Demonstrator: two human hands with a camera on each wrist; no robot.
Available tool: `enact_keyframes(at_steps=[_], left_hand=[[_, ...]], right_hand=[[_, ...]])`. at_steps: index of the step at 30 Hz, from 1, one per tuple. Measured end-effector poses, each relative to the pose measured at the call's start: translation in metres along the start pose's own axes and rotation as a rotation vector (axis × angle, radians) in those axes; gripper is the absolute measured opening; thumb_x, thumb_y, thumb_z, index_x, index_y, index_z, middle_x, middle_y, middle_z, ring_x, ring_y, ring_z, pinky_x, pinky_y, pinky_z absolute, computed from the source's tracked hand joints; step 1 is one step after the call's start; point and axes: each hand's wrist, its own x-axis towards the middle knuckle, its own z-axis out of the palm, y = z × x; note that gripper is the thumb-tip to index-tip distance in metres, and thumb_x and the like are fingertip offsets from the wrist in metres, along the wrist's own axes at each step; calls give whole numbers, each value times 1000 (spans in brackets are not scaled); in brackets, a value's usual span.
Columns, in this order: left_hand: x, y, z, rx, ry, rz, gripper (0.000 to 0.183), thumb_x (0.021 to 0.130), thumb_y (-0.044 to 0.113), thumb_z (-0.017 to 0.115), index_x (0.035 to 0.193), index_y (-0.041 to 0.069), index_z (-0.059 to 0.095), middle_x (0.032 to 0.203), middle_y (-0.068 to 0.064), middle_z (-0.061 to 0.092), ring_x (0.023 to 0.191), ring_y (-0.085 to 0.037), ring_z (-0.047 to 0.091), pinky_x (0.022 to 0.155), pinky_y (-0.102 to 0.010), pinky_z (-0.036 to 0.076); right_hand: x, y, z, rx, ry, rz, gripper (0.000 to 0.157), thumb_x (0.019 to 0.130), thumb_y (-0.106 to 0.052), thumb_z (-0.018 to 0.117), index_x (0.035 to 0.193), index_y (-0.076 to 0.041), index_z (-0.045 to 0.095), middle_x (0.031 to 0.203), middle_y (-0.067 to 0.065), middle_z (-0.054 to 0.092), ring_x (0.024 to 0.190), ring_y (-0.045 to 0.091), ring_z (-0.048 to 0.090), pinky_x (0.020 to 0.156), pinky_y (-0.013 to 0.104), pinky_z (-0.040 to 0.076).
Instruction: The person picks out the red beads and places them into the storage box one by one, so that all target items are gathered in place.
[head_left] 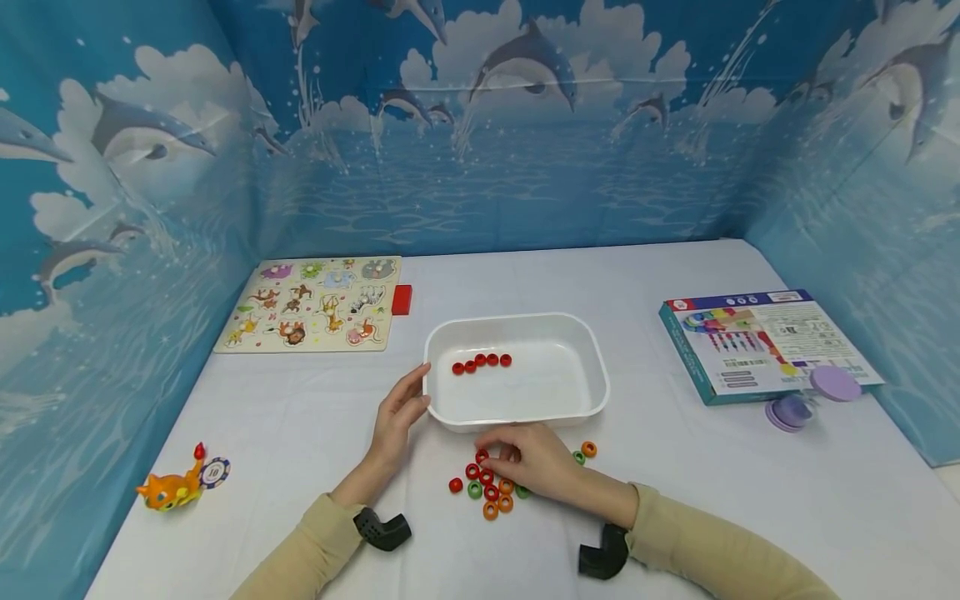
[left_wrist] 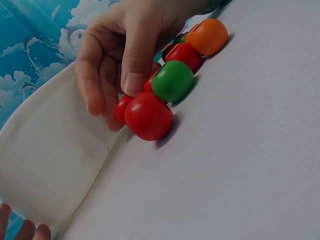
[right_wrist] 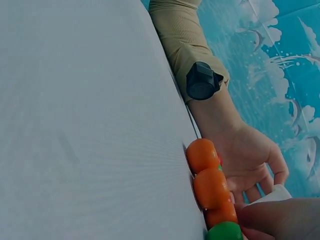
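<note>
A white rectangular tray (head_left: 525, 415) holds several red beads (head_left: 481, 360) in a short row. My left hand (head_left: 393, 423) touches the tray's left side with relaxed fingers. In front of the tray, my right hand (head_left: 538, 460) pinches a red bead (head_left: 482, 456) between thumb and fingers, at the edge of a loose pile. Around it on the cloth lie more ring-shaped beads, among them a green bead (head_left: 475, 490) and an orange bead (head_left: 491, 510). The left wrist view shows the right thumb (left_wrist: 135, 80) pointing down beside the beads; the palm partly covers others.
An animal puzzle board (head_left: 318, 312) lies back left with a red block (head_left: 402, 300) at its side. An orange toy (head_left: 168, 490) and a round chip (head_left: 215, 472) are at left. At right stand a game box (head_left: 765, 342) and a purple-lidded container (head_left: 791, 412).
</note>
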Motion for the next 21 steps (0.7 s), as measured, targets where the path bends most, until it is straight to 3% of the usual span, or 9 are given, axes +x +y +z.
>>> enact_keyframes(at_steps=[6,13,18,21], left_hand=[[1,0,0,3,1,3,46,86,18,48,132,8,43,138,3,37,126,-16,32,96,-44,34],[1,0,0,-4,-7,2,46,87,17,47,132,7,42,139,2,36,127,-16,31,96,-43,34],[-1,2,1,-5,-4,6,45,87,12,46,131,3,41,139,-3,35,127,-20,31,96,-44,34],[-1,3,1,4,-7,10,45,88,11,46,132,4,41,140,-5,35,127,-22,31,96,-44,34]], right_hand=[[-2,-12,-8,52,-23,1,22,78,-29,68,96,-17,67,79,-17,61,65,-3,53,56,16,46],[1,-34,-40,183,-168,-80,21,79,-28,66,98,-20,64,90,-13,63,74,1,56,61,20,49],[17,-44,-65,224,-225,-178,21,79,-19,67,99,-19,63,95,-9,62,77,5,57,65,23,50],[33,-47,-82,222,-241,-184,23,79,-16,67,102,-18,63,98,-7,62,81,7,58,68,25,51]])
